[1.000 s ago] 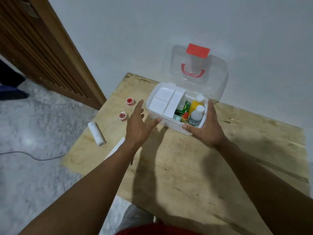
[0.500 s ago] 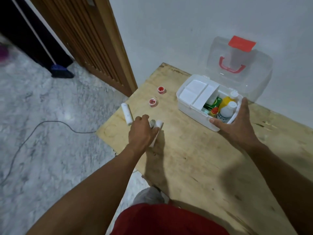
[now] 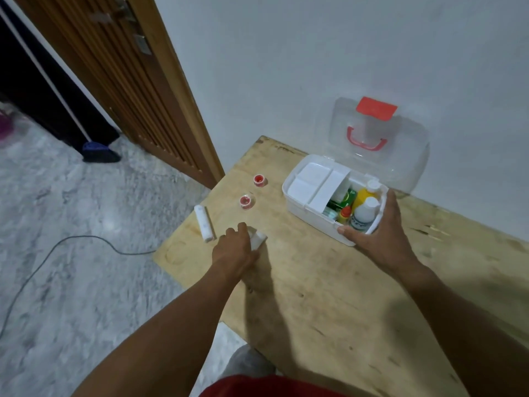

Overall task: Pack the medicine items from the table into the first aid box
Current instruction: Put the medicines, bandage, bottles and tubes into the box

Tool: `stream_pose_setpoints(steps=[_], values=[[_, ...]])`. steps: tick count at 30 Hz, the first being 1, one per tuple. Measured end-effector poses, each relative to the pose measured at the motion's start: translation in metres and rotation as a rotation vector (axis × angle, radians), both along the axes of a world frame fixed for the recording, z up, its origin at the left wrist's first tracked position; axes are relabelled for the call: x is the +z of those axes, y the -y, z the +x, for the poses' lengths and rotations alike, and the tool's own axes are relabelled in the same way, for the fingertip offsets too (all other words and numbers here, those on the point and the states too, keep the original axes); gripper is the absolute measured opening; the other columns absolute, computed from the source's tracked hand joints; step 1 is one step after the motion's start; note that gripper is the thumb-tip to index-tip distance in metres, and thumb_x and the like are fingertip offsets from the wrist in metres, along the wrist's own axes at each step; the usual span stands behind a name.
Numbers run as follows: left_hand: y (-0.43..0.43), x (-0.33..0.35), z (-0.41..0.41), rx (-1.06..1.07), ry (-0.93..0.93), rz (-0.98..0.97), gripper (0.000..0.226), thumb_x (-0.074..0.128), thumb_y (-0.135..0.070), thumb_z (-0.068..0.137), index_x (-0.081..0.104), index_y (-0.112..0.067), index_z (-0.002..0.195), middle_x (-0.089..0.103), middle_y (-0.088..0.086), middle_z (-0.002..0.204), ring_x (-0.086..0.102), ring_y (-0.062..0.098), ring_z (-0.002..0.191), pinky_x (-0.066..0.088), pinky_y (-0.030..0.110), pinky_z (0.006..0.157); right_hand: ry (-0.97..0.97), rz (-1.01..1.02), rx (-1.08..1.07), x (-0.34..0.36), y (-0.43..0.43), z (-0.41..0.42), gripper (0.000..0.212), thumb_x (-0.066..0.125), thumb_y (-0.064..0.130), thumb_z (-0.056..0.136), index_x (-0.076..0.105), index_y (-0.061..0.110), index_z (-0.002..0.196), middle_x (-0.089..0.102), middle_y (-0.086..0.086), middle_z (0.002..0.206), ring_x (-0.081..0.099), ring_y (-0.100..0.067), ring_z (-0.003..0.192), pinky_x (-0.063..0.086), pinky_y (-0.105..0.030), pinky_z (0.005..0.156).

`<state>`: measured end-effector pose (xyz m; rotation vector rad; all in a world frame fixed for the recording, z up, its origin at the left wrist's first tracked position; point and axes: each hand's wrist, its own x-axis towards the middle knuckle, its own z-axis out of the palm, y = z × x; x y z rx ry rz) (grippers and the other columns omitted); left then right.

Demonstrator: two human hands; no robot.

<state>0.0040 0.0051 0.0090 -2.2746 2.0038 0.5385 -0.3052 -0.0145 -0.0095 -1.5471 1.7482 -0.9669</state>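
Shifted from the plastic first aid box [image 3: 309, 217], your left hand [image 3: 233, 251] curls round a white cylindrical roll [image 3: 259, 239]; your right hand [image 3: 380, 233] grips the box's rounded corner.

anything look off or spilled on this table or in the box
Nothing spilled or broken. The inner tray of the first aid box looks tilted rather than seated flat. One white roll lies loose near the table edge. The left hand grips a second roll.
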Motion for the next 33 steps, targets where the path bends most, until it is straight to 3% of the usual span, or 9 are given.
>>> stream_pose_setpoints(steps=[3, 6, 10, 12, 16, 20, 24, 28, 33], values=[[0.001, 0.001, -0.003, -0.022, -0.021, 0.013, 0.049, 0.057, -0.04, 0.095, 0.042, -0.012, 0.132, 0.06, 0.013, 0.118, 0.062, 0.028, 0.102, 0.044, 0.031, 0.071, -0.01, 0.006, 0.005, 0.001, 0.0, -0.002, 0.124, 0.087, 0.073, 0.047, 0.022, 0.04, 0.147, 0.042, 0.011, 0.146, 0.048, -0.018, 0.134, 0.048, -0.051, 0.107], [0.004, 0.006, -0.006, 0.051, -0.15, 0.004, 0.042, 0.053, -0.047, 0.096, 0.056, -0.009, 0.113, 0.062, 0.008, 0.105, 0.06, 0.024, 0.093, 0.043, 0.03, 0.072, -0.032, 0.022, 0.005, 0.001, 0.001, -0.005, 0.127, 0.086, 0.075, 0.046, 0.021, 0.04, 0.15, 0.04, 0.011, 0.148, 0.046, -0.019, 0.136, 0.047, -0.051, 0.108], [0.013, 0.014, -0.011, 0.033, -0.28, 0.002, 0.034, 0.065, -0.039, 0.09, 0.064, -0.009, 0.105, 0.064, 0.003, 0.097, 0.057, 0.019, 0.086, 0.038, 0.027, 0.07, -0.054, 0.048, -0.01, 0.0, 0.001, -0.005, 0.133, 0.084, 0.078, 0.044, 0.018, 0.038, 0.151, 0.039, 0.009, 0.149, 0.045, -0.02, 0.137, 0.047, -0.052, 0.108], [0.016, 0.018, -0.011, -0.017, -0.37, -0.007, 0.033, 0.072, -0.032, 0.083, 0.063, -0.013, 0.109, 0.063, -0.001, 0.097, 0.056, 0.019, 0.086, 0.039, 0.028, 0.066, -0.066, 0.069, -0.017, -0.002, 0.001, -0.006, 0.137, 0.082, 0.081, 0.043, 0.014, 0.036, 0.153, 0.036, 0.01, 0.152, 0.043, -0.021, 0.14, 0.046, -0.052, 0.109], [0.013, 0.03, -0.013, -0.092, -0.633, -0.07, 0.061, 0.073, -0.029, 0.085, 0.044, -0.026, 0.138, 0.058, -0.003, 0.111, 0.06, 0.019, 0.1, 0.05, 0.032, 0.082, -0.083, 0.119, -0.029, -0.005, 0.003, -0.006, 0.144, 0.08, 0.085, 0.041, 0.008, 0.036, 0.156, 0.031, 0.012, 0.156, 0.039, -0.02, 0.143, 0.045, -0.052, 0.109], [0.011, 0.038, -0.019, -0.248, -0.695, -0.177, 0.063, 0.063, -0.044, 0.088, 0.034, -0.036, 0.143, 0.058, -0.004, 0.12, 0.061, 0.019, 0.11, 0.053, 0.034, 0.088, -0.08, 0.11, -0.026, -0.001, 0.001, -0.005, 0.141, 0.081, 0.084, 0.042, 0.009, 0.038, 0.155, 0.032, 0.013, 0.155, 0.04, -0.019, 0.142, 0.047, -0.052, 0.108], [0.02, 0.05, -0.037, -0.156, -0.837, -0.147, 0.066, 0.071, -0.032, 0.089, 0.035, -0.034, 0.144, 0.055, -0.007, 0.129, 0.059, 0.012, 0.111, 0.054, 0.016, 0.078, -0.068, 0.097, -0.029, 0.003, -0.001, -0.003, 0.138, 0.082, 0.081, 0.042, 0.011, 0.038, 0.154, 0.034, 0.012, 0.154, 0.041, -0.018, 0.141, 0.047, -0.052, 0.108], [0.039, 0.066, -0.056, -0.115, -1.003, -0.147, 0.043, 0.072, -0.015, 0.088, 0.055, -0.024, 0.126, 0.064, -0.007, 0.122, 0.063, 0.004, 0.108, 0.056, 0.021, 0.087, -0.039, 0.093, -0.019, 0.011, -0.002, 0.0, 0.134, 0.085, 0.075, 0.043, 0.014, 0.042, 0.151, 0.038, 0.014, 0.152, 0.045, -0.016, 0.139, 0.05, -0.051, 0.106], [0.066, 0.088, -0.07, -0.199, -1.088, -0.086, 0.037, 0.075, -0.011, 0.084, 0.065, -0.014, 0.119, 0.071, -0.004, 0.112, 0.065, 0.004, 0.102, 0.05, 0.012, 0.081, -0.01, 0.076, -0.007, 0.018, -0.005, 0.001, 0.126, 0.089, 0.068, 0.048, 0.018, 0.044, 0.149, 0.042, 0.017, 0.147, 0.048, -0.015, 0.135, 0.05, -0.049, 0.105]])
